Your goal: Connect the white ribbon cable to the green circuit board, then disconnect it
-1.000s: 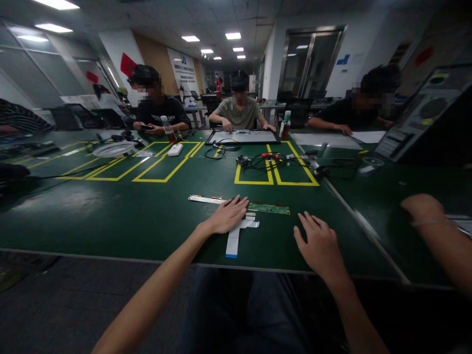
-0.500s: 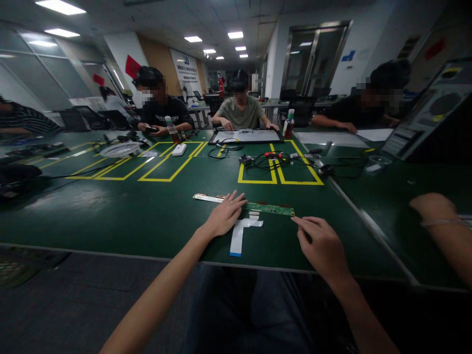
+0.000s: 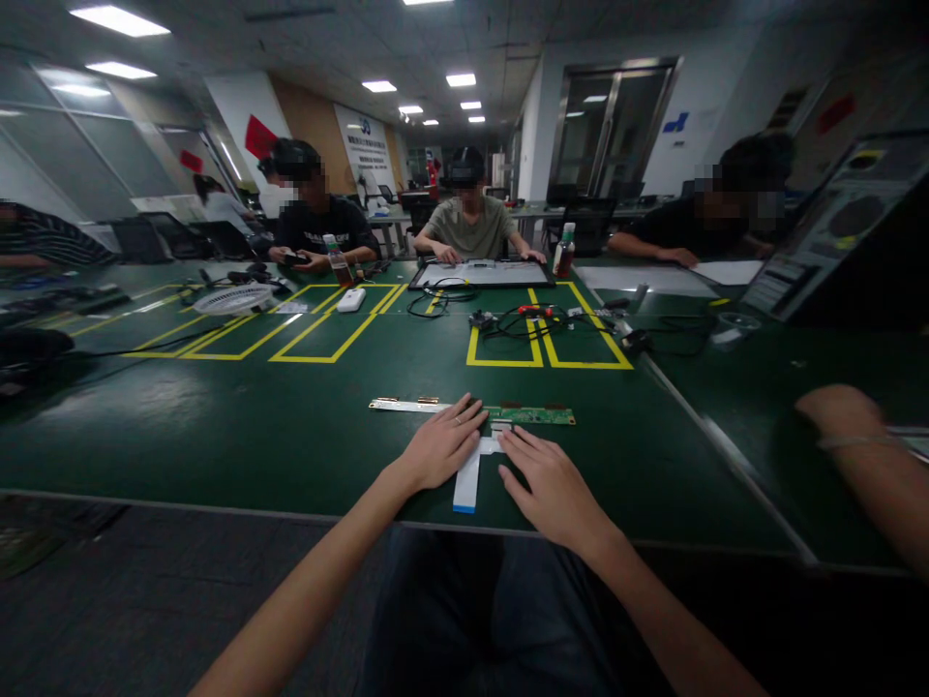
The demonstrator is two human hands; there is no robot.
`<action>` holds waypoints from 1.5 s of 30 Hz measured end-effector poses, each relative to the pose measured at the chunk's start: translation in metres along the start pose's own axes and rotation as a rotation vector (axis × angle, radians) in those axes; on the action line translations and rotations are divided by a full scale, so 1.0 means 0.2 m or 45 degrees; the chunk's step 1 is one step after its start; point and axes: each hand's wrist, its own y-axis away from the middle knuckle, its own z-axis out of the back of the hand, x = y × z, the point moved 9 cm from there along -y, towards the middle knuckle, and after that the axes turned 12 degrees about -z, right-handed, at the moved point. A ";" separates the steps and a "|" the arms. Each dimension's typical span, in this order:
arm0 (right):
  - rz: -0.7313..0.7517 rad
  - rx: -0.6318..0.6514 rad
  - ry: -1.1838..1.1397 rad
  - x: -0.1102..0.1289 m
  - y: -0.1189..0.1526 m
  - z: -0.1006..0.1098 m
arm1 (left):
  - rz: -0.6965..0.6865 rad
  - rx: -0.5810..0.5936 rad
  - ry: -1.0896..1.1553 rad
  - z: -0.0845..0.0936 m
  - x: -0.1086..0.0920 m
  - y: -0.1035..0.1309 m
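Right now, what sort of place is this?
Likely an office-style electronics workroom: a green table marked with yellow outlines, a slim circuit board at the left hand, and what looks like a computer case on the right.

Circuit board [image 3: 533,415] lay crosswise on worktop [image 3: 218,436], ribbon cable [image 3: 465,484] before it. Left hand [image 3: 442,447] over board's middle, right hand [image 3: 552,486] at cable's right. Behind board were cords [image 3: 506,332]; farther back, panel [image 3: 485,276], bottle [image 3: 563,256] to its right.
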 end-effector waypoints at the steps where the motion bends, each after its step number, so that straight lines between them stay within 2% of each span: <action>1: -0.010 -0.002 -0.001 0.00 0.01 0.00 | 0.000 0.000 0.004 0.00 0.00 0.01; 10: -0.033 -0.014 -0.017 0.01 0.01 0.02 | -0.077 0.038 0.086 -0.01 -0.05 0.01; 31: -0.102 0.008 -0.007 -0.02 -0.02 0.01 | -0.032 0.033 0.063 -0.01 -0.06 0.00; 45: -0.116 -0.075 0.049 0.01 -0.01 0.01 | -0.022 0.086 0.060 0.00 -0.07 0.00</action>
